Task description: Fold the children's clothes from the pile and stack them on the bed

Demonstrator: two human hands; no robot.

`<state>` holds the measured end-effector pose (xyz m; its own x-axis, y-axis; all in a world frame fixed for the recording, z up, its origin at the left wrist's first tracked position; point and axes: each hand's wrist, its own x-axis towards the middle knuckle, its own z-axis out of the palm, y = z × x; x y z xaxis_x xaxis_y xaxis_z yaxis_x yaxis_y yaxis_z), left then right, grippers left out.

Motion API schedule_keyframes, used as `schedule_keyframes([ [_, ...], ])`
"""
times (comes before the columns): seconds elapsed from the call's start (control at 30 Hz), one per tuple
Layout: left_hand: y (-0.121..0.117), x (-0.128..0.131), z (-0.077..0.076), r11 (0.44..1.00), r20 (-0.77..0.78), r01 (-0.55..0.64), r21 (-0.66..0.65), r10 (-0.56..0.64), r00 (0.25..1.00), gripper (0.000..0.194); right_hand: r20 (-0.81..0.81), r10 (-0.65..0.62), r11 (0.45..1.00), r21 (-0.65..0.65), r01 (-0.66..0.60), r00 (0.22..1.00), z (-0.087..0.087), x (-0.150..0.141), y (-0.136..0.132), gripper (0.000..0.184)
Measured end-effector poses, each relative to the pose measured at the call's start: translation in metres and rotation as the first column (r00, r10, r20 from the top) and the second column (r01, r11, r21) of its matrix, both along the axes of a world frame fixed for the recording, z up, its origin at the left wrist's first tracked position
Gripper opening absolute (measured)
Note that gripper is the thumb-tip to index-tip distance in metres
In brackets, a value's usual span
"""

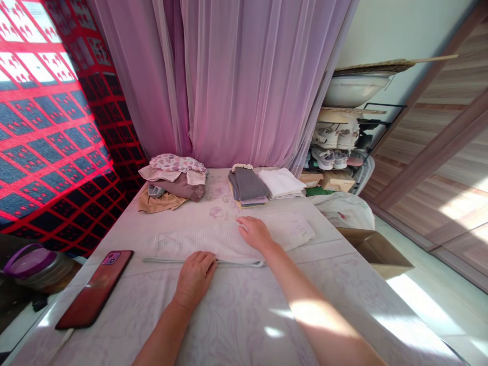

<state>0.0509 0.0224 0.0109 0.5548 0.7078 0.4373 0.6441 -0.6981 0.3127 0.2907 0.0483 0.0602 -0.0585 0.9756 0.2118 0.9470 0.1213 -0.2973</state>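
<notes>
A pale ribbed garment (221, 239), folded into a long strip, lies crosswise on the cloth-covered table (236, 325). My left hand (196, 274) rests at its near edge, fingers stretched flat and nothing gripped. Farther in, my right hand (254, 233) lies on top of the fabric, palm down, fingers extended. Behind the garment stand a stack of folded dark grey clothes (249, 184) and, touching it on the right, a stack of folded white clothes (282, 183). A loose heap of clothes (175, 180) in brown, tan and spotted fabric sits at the far left.
A red phone (97, 290) with a cable lies on the table's left side. Left of the table is a purple-lidded container (38, 269). Purple curtains (247, 81) hang behind. To the right are a shoe rack (335, 142) and a brown open box (373, 249).
</notes>
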Motion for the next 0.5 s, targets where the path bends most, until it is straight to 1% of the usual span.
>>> schedule_keyframes([
  [0.07, -0.001, 0.001, 0.001, 1.000, 0.009, -0.005, -0.002, 0.005, 1.000, 0.012, 0.087, 0.005, 0.997, -0.075, 0.002, 0.996, 0.005, -0.011, 0.027, 0.032],
  [0.1, -0.001, 0.001, 0.001, 1.000, 0.009, -0.005, -0.004, 0.005, 1.000, 0.012, 0.110, 0.006, 0.995, -0.099, 0.005, 0.994, 0.005, -0.016, 0.038, 0.032],
  [0.2, -0.002, 0.001, 0.001, 1.000, -0.003, -0.005, -0.013, 0.005, 1.000, 0.013, 0.134, 0.016, 0.990, -0.140, 0.003, 0.991, 0.002, -0.024, 0.059, 0.020],
  [0.27, -0.002, 0.001, 0.000, 1.000, -0.006, -0.003, -0.018, 0.003, 1.000, 0.013, 0.143, 0.030, 0.989, -0.148, -0.008, 0.989, -0.001, -0.025, 0.065, 0.015],
  [0.5, -0.001, 0.000, 0.000, 0.999, 0.005, 0.003, -0.042, -0.003, 1.000, 0.011, 0.149, 0.000, 0.993, -0.113, 0.017, 0.989, -0.010, -0.024, 0.069, 0.017],
])
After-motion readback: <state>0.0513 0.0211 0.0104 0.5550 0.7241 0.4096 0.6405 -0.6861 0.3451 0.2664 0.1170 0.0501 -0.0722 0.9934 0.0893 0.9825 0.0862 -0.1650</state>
